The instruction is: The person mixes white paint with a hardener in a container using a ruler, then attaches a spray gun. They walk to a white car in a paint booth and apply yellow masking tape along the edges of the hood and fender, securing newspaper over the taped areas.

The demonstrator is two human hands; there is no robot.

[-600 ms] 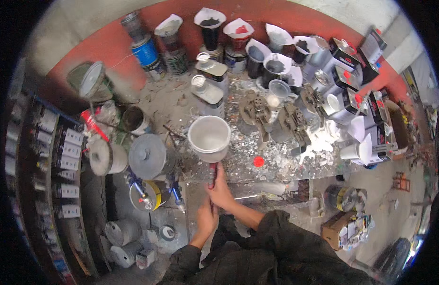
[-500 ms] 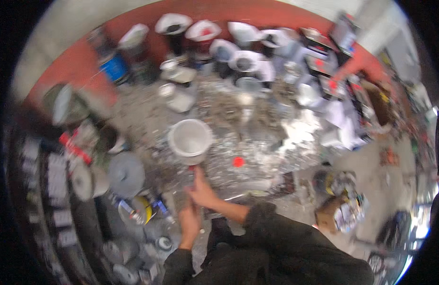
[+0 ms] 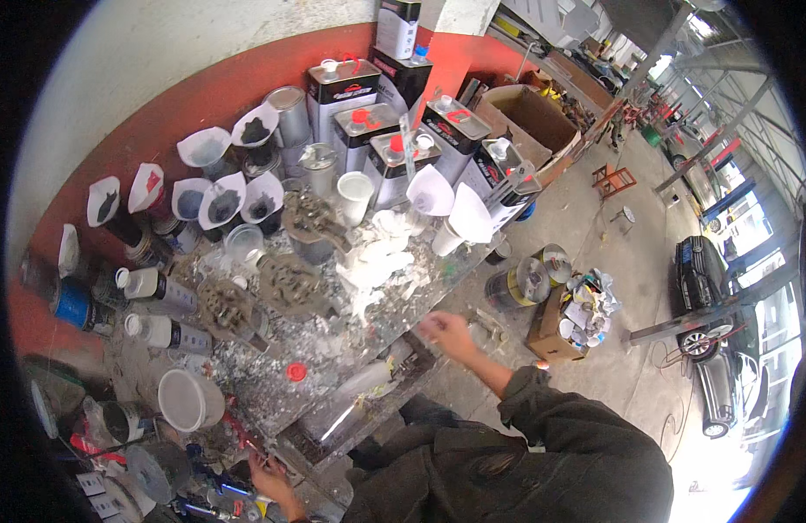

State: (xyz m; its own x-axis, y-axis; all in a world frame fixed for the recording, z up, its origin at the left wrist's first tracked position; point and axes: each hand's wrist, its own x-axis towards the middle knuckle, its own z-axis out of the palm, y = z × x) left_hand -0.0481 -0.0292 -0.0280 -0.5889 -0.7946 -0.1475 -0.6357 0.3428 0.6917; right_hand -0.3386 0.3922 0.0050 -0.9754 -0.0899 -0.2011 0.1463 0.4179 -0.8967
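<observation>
The white tub (image 3: pixel 191 401) sits toward the left of the cluttered bench (image 3: pixel 333 349), mouth upward; whether it rests squarely there cannot be told, so a knock could tip it. Just beside it runs a red handle (image 3: pixel 235 429), and the left hand (image 3: pixel 272 479), fingers curled narrow, seems to hold its near end; a sideways pull might upset the tub or snag the blue-handled tools (image 3: pixel 237 490) close by. Farther along, a red cap (image 3: pixel 296 372) lies loose on the splattered top, where a dragging sleeve might sweep it off. The right hand (image 3: pixel 448 336), blurred, fingers partly spread and nothing visible in them, is by the front edge; a careless outward swing could topple the white paper cone (image 3: pixel 470 213) beyond it
</observation>
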